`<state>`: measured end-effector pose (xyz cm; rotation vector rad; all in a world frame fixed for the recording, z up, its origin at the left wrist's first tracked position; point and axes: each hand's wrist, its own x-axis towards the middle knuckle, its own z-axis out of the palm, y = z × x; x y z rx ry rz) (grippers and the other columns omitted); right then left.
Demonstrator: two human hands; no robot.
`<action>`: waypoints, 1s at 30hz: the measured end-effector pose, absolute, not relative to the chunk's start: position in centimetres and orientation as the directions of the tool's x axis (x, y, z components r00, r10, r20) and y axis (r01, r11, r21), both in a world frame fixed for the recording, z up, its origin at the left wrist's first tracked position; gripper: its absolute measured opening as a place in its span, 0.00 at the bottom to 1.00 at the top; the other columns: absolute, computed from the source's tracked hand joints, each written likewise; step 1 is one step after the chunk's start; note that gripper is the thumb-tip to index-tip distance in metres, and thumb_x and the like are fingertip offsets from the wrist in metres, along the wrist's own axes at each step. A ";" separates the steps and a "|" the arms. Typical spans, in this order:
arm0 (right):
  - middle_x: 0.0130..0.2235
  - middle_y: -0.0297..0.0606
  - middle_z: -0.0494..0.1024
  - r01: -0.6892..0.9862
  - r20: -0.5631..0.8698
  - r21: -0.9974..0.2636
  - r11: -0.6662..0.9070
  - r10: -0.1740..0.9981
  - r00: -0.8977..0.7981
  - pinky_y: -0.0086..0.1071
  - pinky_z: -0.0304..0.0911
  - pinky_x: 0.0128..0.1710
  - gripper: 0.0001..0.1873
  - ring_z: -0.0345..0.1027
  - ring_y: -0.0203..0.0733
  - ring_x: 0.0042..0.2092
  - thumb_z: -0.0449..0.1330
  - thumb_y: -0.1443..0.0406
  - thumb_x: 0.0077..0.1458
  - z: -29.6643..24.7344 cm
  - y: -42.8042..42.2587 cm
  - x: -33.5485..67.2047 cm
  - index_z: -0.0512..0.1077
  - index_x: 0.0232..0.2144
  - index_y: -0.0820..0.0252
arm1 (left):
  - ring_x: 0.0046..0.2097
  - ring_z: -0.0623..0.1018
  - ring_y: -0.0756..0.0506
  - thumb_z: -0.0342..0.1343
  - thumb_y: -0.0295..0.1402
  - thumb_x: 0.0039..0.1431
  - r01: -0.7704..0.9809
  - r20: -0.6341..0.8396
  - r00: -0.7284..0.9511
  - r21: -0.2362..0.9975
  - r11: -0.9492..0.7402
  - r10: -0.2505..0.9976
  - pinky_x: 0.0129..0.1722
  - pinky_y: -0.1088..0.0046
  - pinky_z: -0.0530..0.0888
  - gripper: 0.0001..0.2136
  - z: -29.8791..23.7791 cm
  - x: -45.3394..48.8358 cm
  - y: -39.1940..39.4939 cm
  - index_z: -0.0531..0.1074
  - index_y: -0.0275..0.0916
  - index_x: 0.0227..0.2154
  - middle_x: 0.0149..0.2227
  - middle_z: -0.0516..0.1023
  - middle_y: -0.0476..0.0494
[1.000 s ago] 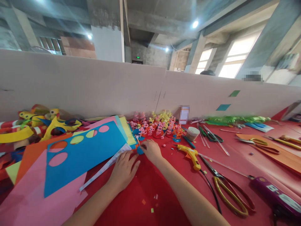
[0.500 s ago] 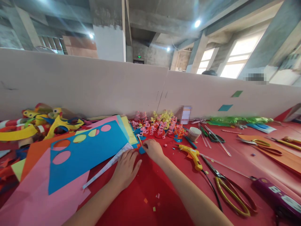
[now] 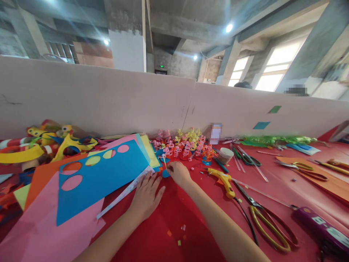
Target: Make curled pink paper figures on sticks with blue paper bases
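Note:
My right hand (image 3: 179, 174) is closed in a pinch at a thin pale stick (image 3: 164, 162), which stands nearly upright over a small blue disc (image 3: 165, 174). The fingers hide part of the stick's lower end. My left hand (image 3: 147, 194) lies open, palm down, with its fingertips over the end of a narrow whitish patterned strip (image 3: 122, 194). Just beyond both hands stand pink curled-strip pieces (image 3: 188, 150) and yellow ones (image 3: 192, 135), some on small blue or orange bases.
A blue sheet with round holes (image 3: 106, 182) lies on pink and orange sheets at left. On the right are a yellow glue gun (image 3: 225, 180), scissors (image 3: 268, 222), a white cup (image 3: 225, 155) and a purple tool (image 3: 321, 225). A white partition (image 3: 95, 98) stands behind.
The stick has tilted more upright and shifted slightly right. More of the blue disc shows beside my right fingers. My left hand is almost unmoved.

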<state>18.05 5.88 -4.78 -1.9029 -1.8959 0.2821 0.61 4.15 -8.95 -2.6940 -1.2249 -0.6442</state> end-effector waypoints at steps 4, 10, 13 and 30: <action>0.35 0.39 0.78 0.891 0.157 -0.452 0.038 0.987 0.037 0.29 0.56 0.35 0.06 0.68 0.42 0.40 0.58 0.67 0.52 -5.0 6.0 18.0 0.75 0.32 0.57 | 0.61 0.58 0.36 0.41 0.43 0.62 0.737 0.436 0.584 0.069 -0.672 0.685 0.57 0.49 0.57 0.21 -9.1 0.5 4.2 0.66 0.40 0.53 0.57 0.66 0.40; 0.36 0.39 0.78 0.874 0.177 -0.484 0.035 0.983 0.058 0.28 0.56 0.36 0.06 0.67 0.41 0.41 0.58 0.67 0.52 -5.7 6.4 17.4 0.75 0.31 0.57 | 0.63 0.55 0.36 0.41 0.42 0.62 0.740 0.439 0.579 0.071 -0.669 0.688 0.57 0.49 0.57 0.21 -8.9 0.4 4.1 0.65 0.41 0.53 0.59 0.64 0.41; 0.34 0.38 0.77 0.857 0.187 -0.514 0.034 0.980 0.074 0.27 0.56 0.34 0.06 0.68 0.40 0.38 0.57 0.67 0.53 -6.3 6.5 17.2 0.75 0.32 0.57 | 0.62 0.55 0.36 0.41 0.43 0.62 0.740 0.443 0.572 0.083 -0.667 0.690 0.58 0.49 0.56 0.20 -9.0 0.4 4.1 0.66 0.41 0.52 0.58 0.65 0.41; 0.31 0.36 0.78 0.708 0.257 -0.693 0.137 0.964 0.066 0.26 0.63 0.34 0.10 0.70 0.37 0.33 0.59 0.73 0.46 -8.1 6.3 18.4 0.75 0.32 0.60 | 0.61 0.59 0.36 0.40 0.42 0.62 0.707 0.401 0.624 0.074 -0.703 0.670 0.57 0.48 0.58 0.20 -8.8 0.4 4.2 0.66 0.44 0.53 0.58 0.65 0.41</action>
